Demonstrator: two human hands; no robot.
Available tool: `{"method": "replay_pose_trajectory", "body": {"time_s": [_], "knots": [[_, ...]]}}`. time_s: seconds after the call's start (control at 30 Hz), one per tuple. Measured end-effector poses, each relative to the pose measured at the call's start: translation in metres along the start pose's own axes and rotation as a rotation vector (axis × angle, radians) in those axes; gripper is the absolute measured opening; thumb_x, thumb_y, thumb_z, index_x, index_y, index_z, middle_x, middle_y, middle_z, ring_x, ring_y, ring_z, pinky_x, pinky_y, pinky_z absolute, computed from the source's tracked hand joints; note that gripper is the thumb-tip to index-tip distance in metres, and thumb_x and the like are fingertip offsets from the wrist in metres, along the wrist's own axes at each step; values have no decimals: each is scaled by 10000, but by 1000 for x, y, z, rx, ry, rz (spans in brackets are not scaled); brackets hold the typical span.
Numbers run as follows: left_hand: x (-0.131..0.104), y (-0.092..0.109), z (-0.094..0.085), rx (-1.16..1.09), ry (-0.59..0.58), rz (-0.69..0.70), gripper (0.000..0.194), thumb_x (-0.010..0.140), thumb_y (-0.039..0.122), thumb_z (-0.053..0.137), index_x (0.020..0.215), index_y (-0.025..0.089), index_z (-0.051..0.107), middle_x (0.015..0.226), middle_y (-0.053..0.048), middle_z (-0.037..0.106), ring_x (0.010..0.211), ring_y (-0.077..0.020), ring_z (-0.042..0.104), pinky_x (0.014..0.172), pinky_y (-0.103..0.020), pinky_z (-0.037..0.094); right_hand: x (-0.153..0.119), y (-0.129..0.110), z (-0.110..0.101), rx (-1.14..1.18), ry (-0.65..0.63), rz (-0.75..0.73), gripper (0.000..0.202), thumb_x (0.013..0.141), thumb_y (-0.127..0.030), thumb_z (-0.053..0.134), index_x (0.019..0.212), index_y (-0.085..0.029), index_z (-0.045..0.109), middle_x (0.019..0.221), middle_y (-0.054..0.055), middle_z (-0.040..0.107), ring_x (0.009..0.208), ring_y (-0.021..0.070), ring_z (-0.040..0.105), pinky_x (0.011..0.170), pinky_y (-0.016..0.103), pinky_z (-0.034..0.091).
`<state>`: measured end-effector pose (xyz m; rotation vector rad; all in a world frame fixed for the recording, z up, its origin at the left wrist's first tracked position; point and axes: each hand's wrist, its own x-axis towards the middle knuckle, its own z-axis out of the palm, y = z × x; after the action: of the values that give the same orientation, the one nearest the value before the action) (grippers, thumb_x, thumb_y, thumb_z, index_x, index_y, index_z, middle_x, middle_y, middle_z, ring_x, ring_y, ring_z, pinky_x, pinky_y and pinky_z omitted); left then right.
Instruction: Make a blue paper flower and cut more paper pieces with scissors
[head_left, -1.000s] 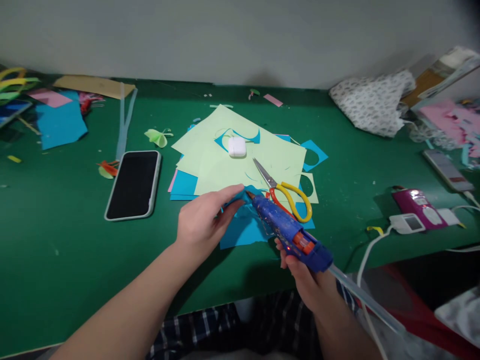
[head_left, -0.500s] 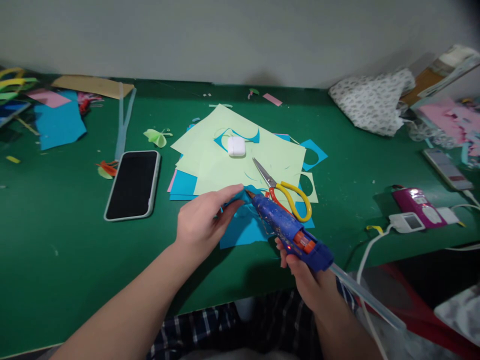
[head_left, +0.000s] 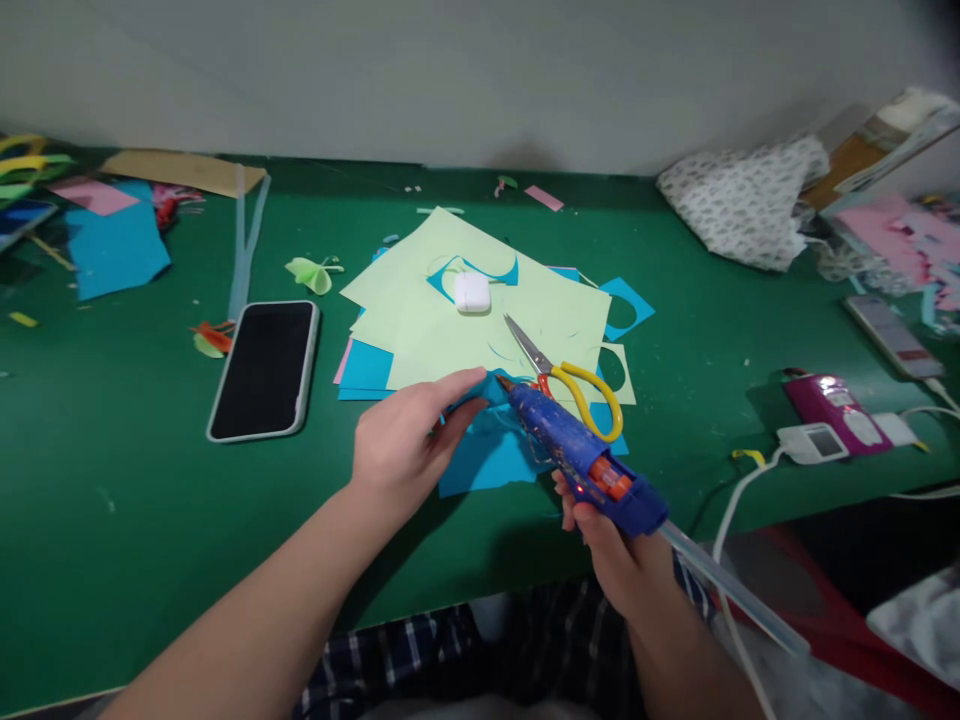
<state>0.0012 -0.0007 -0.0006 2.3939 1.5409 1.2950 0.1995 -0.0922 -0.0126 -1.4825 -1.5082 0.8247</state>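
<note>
My left hand [head_left: 409, 432] pinches a small blue paper piece [head_left: 491, 388] between thumb and fingers, above the front of a paper pile. Wrapped round the handle of a blue hot glue gun [head_left: 562, 435] is my right hand [head_left: 619, 555]. The gun's nozzle points up and left at the blue piece, close to its edge; whether they touch I cannot tell. A clear glue stick [head_left: 739, 590] sticks out of its back, and a small red light glows on its side. Just behind the gun, scissors [head_left: 585, 390] with yellow and red handles lie on pale green paper [head_left: 480, 345].
A white earbud case [head_left: 472, 292] sits on the paper. To the left lie a phone [head_left: 264, 370] and a green paper shape [head_left: 311, 275]. A patterned bag [head_left: 742, 200], a magenta device [head_left: 840, 412] and white cables [head_left: 731, 510] are on the right.
The glue gun's nozzle has shifted slightly right along the blue paper piece. My left hand stays almost still.
</note>
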Motion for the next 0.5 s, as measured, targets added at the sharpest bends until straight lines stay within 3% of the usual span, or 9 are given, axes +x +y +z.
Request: {"method": "replay_pose_trajectory", "body": {"time_s": [0.5], "knots": [[0, 0, 0, 12, 1, -1, 237, 797, 284, 632, 1030, 254, 605, 659, 45, 645, 524, -83, 578, 510, -180, 416, 2, -6, 2, -15, 6, -10, 211, 830, -375, 531, 724, -203, 590, 681, 34, 610, 613, 171, 577, 548, 293, 479]]}}
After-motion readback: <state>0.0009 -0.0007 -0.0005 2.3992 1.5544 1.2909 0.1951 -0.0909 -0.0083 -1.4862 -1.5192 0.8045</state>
